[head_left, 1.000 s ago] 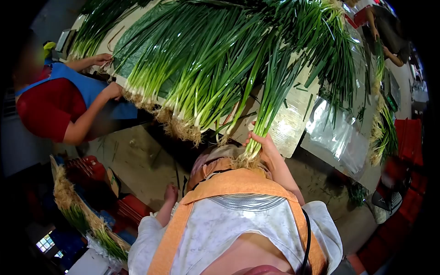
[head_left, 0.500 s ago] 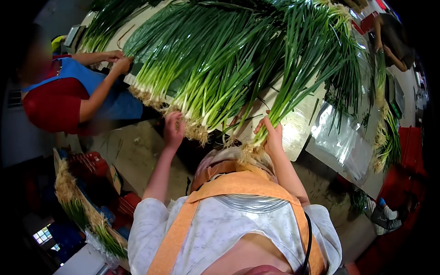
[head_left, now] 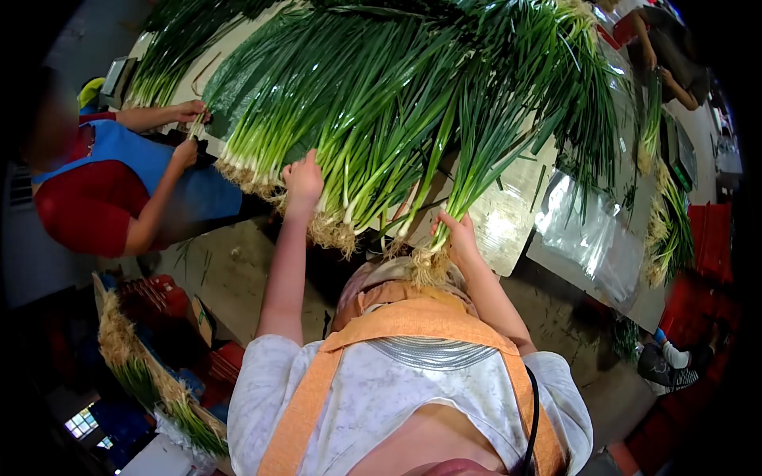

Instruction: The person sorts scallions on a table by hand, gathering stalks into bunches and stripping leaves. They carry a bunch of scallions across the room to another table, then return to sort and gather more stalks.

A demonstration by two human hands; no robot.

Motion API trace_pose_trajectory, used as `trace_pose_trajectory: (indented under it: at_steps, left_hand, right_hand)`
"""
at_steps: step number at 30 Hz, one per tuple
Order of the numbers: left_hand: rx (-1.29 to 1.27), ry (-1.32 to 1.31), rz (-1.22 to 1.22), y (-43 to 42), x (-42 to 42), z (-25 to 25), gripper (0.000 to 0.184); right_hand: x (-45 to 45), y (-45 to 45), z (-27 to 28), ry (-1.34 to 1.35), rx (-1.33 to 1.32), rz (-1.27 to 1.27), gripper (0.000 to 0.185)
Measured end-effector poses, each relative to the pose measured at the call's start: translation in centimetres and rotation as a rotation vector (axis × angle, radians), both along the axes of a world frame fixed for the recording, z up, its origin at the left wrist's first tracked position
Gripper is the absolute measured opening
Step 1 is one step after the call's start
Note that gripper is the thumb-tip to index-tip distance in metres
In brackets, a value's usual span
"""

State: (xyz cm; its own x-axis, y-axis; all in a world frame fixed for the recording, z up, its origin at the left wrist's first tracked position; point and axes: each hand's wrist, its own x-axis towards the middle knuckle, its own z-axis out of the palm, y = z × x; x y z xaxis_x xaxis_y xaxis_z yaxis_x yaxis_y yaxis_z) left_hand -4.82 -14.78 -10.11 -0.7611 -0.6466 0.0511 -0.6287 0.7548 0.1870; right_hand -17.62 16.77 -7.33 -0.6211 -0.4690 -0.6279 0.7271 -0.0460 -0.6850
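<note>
My right hand (head_left: 458, 236) is wrapped round the white lower stalks of a small bunch of green onions (head_left: 464, 182), whose roots hang just below the fist. My left hand (head_left: 303, 182) is over the root end of a wide pile of green onions (head_left: 349, 127) spread across the table. Its fingers are curled in against the white stalks, with the index finger pointing up the pile. What lies between these fingers, if anything, is hidden from me.
To the left a co-worker's hands (head_left: 190, 115) hold a few thin stalks. Another person's arm (head_left: 673, 83) is at the far right table. Clear plastic sheeting (head_left: 583, 230) covers a surface on the right. Rooty green onions (head_left: 119, 321) fill a container at lower left.
My left hand has moved up from below the roots onto the stalks of the pile. My right hand still holds its bunch, slightly lower and further left. The co-worker's hands have shifted left.
</note>
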Motion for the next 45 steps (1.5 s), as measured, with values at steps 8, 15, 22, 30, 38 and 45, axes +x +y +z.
trace_pose_trajectory:
  at_steps: [8, 15, 22, 30, 38, 45]
  left_hand:
    - [-0.117, 0.182, -0.134, 0.8, -0.9, 2.5, 0.020]
    - [1.054, 0.565, 0.077, 8.2, -0.9, 5.1, 0.022]
    - [1.335, 0.644, -0.002, 13.2, 0.5, 4.9, 0.025]
    - [1.204, 0.390, -0.098, 16.6, 1.6, 4.3, 0.021]
    - [0.980, -0.033, -0.332, 15.5, 1.0, 6.2, 0.026]
    - [0.988, 0.271, -0.162, 16.8, -3.2, 7.1, 0.024]
  right_hand:
    - [-0.1, -0.1, 0.1, -0.002, 0.001, 0.018, 0.019]
    - [1.0, -0.4, 2.2, 0.045, -0.139, -0.050, 0.019]
    - [1.0, -1.6, 2.7, -0.134, -0.157, -0.034, 0.014]
    - [1.6, -2.7, 2.0, -0.186, -0.163, -0.002, 0.019]
    - [2.0, -2.7, 1.0, -0.225, -0.197, -0.048, 0.026]
    - [1.6, -2.8, 1.6, -0.184, -0.161, -0.076, 0.027]
